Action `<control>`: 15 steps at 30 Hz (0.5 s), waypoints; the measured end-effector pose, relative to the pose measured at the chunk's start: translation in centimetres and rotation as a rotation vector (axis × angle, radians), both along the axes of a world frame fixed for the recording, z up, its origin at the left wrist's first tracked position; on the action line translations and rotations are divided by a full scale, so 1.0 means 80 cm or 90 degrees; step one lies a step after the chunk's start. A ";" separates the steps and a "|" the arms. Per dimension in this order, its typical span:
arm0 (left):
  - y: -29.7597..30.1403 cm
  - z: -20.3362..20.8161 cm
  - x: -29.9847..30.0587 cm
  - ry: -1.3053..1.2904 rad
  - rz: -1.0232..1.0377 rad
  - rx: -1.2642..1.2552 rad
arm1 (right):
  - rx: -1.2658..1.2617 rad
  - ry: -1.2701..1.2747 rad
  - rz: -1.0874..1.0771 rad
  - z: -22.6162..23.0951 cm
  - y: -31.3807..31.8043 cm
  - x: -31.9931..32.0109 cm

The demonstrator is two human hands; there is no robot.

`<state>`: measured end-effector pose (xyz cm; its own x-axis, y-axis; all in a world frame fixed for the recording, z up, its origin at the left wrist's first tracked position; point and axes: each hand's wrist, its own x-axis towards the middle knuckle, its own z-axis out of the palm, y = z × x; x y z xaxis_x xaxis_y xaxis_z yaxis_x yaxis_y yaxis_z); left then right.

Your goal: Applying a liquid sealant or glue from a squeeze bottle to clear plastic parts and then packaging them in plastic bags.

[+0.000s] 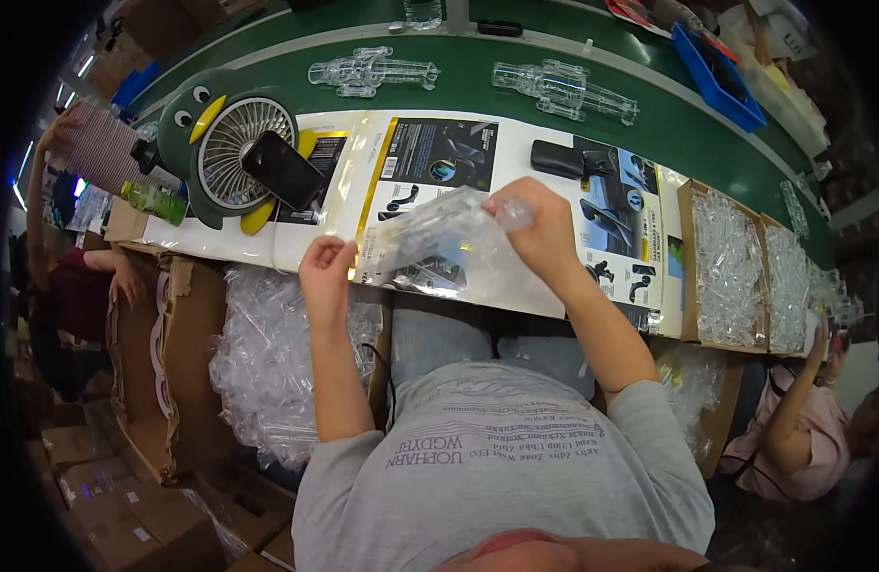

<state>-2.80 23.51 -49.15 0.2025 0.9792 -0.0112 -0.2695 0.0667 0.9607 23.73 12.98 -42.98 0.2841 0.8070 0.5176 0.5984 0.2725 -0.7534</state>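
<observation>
Over the printed sheets in front of me, a thin clear plastic bag (478, 257) hangs between my hands, with a long clear plastic part (435, 217) showing in or behind it; the two are hard to tell apart. My right hand (537, 229) is closed round the part's right end, near a rounded clear tip. At the bag's left edge, my left hand (327, 272) has its fingers pinched together on the film. Two similar clear plastic parts (375, 72) (565, 90) lie on the green belt beyond.
A penguin-shaped fan (239, 153) with a phone (283, 170) against it stands left, by a green bottle (155, 202). A black object (558, 158) lies on the sheets. Cartons of clear parts (725, 272) stand right; bagged pieces (268, 372) fill a box below left. Co-workers sit both sides.
</observation>
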 end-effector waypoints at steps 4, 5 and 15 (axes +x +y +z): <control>0.003 0.033 0.011 0.120 0.206 0.208 | -0.076 -0.159 -0.103 -0.017 0.016 0.024; 0.008 0.033 -0.003 0.154 0.269 0.249 | -0.110 -0.191 -0.101 -0.020 0.022 0.028; -0.039 -0.036 -0.094 0.534 -0.024 0.184 | 0.152 0.117 -0.180 0.021 0.029 0.045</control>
